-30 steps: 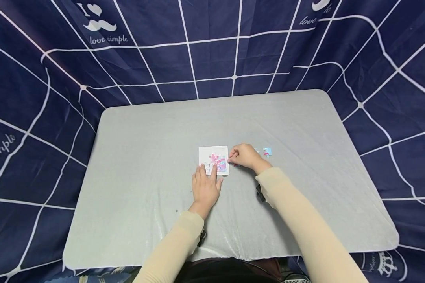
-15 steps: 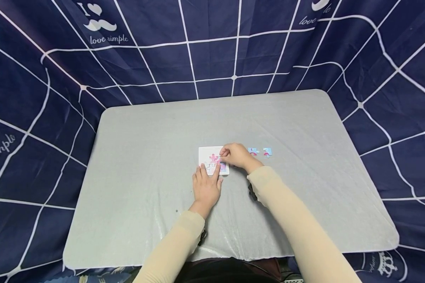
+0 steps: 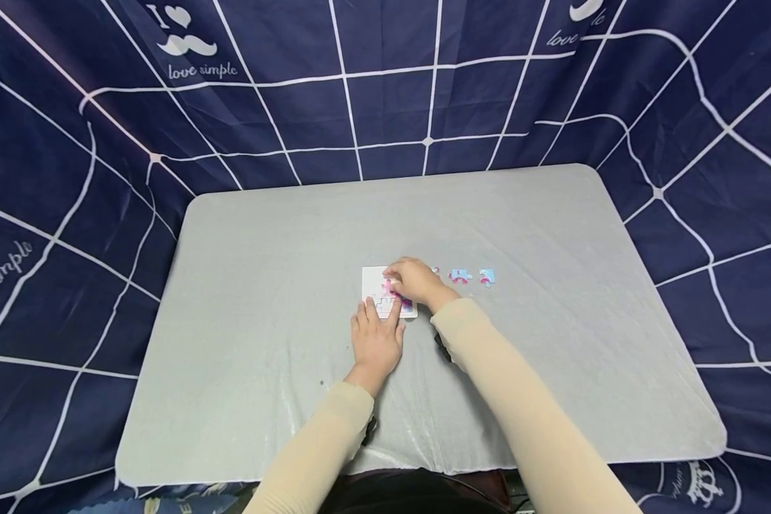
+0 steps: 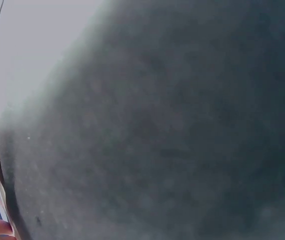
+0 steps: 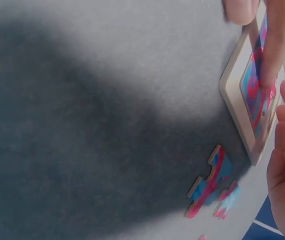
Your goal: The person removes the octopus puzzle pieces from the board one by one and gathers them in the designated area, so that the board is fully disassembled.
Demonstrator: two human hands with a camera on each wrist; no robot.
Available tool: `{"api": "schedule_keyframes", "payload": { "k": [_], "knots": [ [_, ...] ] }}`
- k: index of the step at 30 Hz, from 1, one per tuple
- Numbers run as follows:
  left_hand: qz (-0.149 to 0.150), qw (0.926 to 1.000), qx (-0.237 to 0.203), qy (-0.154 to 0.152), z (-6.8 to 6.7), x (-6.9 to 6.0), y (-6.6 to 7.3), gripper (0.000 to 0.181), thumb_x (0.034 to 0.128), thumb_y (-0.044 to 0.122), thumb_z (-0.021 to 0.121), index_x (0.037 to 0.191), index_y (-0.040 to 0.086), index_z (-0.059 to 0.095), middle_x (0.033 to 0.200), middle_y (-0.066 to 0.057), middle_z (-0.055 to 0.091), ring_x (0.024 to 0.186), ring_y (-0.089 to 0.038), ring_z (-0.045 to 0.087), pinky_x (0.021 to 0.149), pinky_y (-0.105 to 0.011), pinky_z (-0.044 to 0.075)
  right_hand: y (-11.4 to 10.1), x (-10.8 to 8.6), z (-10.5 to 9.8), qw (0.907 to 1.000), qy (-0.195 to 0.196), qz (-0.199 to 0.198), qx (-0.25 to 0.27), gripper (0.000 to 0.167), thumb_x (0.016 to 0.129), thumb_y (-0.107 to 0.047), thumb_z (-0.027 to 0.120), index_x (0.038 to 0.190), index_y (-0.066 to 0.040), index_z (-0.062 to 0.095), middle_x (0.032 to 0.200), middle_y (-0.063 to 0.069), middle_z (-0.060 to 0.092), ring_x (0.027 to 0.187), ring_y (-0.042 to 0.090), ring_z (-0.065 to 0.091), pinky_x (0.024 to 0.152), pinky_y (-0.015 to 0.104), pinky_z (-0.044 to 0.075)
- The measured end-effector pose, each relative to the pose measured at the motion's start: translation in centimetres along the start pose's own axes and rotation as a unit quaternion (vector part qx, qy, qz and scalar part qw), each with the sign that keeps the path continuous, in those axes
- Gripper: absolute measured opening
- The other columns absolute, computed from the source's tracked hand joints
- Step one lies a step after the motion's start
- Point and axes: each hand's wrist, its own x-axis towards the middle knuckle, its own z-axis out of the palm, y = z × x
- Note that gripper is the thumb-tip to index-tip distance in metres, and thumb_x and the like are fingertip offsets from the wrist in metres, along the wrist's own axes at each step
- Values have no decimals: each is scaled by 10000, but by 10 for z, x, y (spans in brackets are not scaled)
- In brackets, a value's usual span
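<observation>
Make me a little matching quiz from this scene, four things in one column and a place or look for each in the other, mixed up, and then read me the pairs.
Column one
1. Left hand
2. Right hand
3. Loose puzzle pieces
4. Backdrop cloth

Column two
A. On the gray tabletop, right of the puzzle board
B. Dark blue with white lines
C. Touching the near part of the board
D. Over the right part of the board

Pairs: 1-C, 2-D, 3-A, 4-B
</observation>
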Motion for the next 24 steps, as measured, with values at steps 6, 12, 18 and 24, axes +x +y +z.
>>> {"api": "schedule_keyframes", "payload": {
  "k": [6,12,18,24],
  "knots": [
    [-51,9999,-112,-30,-2,0,2,509,976,448,431,1470,343,364,1425,-294,322,1317,-434,286,1019,-531,280,0,2,2,9995,-206,201,-105,274,883,-101,668,1155,-65,679,1141,104,633,1127,285,543,1017,394,356],
    [-89,9999,-138,29,-2,1,2,498,973,470,427,1454,342,395,1412,-291,340,1308,-432,297,1012,-529,284,0,3,2,9996,-195,155,-119,218,879,-94,672,1093,-82,708,1108,89,649,1115,272,551,1013,390,356],
    [-125,9998,-134,27,-1,2,2,507,972,489,419,1456,340,393,1406,-292,349,1302,-430,308,1010,-526,285,-2,6,4,9997,-189,108,-76,113,866,-111,694,972,-102,734,1029,70,654,1047,264,571,975,392,386],
    [-137,9998,-114,84,0,2,2,522,967,506,418,1458,330,394,1407,-291,354,1298,-430,313,1009,-525,287,-2,8,5,9996,-231,102,-95,89,865,-137,704,945,-107,728,990,58,645,992,247,577,945,386,403]
  ]
}}
